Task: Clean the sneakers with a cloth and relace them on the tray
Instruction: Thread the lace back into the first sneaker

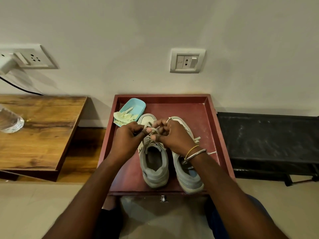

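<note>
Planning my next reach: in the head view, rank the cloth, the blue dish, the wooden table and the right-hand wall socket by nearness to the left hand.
From the left hand:
1. Cloth, just beyond it, on the dish's edge.
2. Blue dish, tray's far-left corner.
3. Wooden table, off to the left.
4. Wall socket, up on the wall, right.

— What carries everything?
— A dark red tray (212, 121), mid-frame.
— And on it?
— Two grey sneakers (155, 163) side by side at centre; a blue dish (136, 106) holding a pale cloth (124, 118), upper left corner.

Both hands, left hand (128, 138) and right hand (172, 135), on left sneaker (154, 163) lace (146, 125), atop red tray (195, 107).
</note>
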